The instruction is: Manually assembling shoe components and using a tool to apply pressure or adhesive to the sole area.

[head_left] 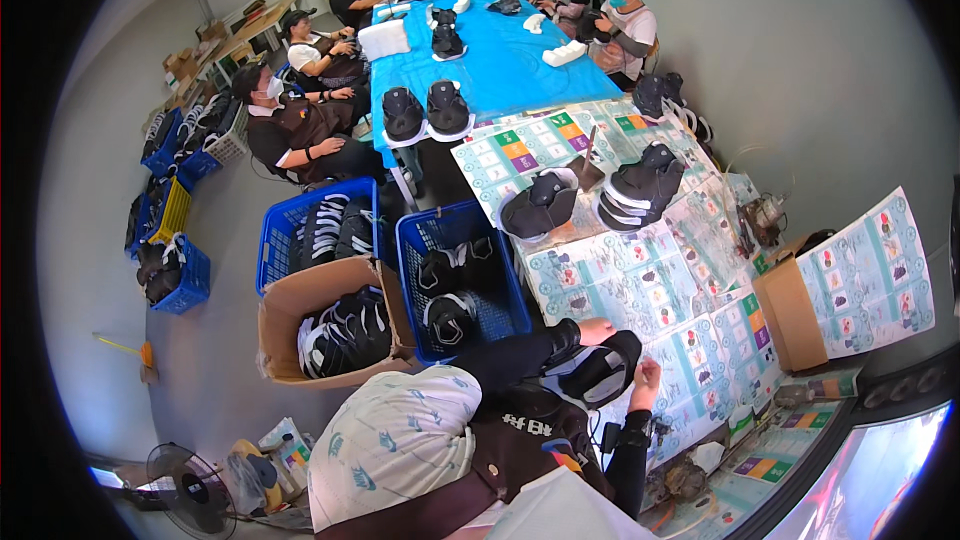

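Observation:
My left hand (596, 330) grips the far end of a black shoe with a grey inside (600, 372). My right hand (646, 378) holds the shoe's near right side. The shoe sits just at the front edge of a table covered with printed paper sheets (640, 285). Both forearms wear black sleeves, and a brown apron strap crosses my chest.
Two piles of black shoes (640, 190) lie further along the table. A blue basket (440, 230) and a cardboard box (300, 295) of shoes stand to my left. A brown box (790, 315) is at the right. Several seated people work around a blue table (500, 60). A fan (190, 485) stands on the floor.

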Action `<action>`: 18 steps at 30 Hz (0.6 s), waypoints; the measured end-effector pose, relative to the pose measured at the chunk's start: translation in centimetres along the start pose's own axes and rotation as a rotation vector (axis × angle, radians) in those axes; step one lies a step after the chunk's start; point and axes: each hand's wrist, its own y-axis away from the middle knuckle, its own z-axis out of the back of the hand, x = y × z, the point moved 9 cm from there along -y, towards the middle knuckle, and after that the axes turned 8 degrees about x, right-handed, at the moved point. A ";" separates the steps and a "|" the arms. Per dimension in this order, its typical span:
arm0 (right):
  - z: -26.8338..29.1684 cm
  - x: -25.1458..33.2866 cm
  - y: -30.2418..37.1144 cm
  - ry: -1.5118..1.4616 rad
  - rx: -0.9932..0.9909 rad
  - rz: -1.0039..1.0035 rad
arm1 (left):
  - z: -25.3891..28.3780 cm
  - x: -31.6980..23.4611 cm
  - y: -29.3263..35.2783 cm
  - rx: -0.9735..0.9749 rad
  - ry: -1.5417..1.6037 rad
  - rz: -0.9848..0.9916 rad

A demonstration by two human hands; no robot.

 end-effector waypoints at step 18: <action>7.1 9.0 0.7 -0.257 -0.447 0.088 | 11.7 -8.7 6.8 0.288 0.500 -0.027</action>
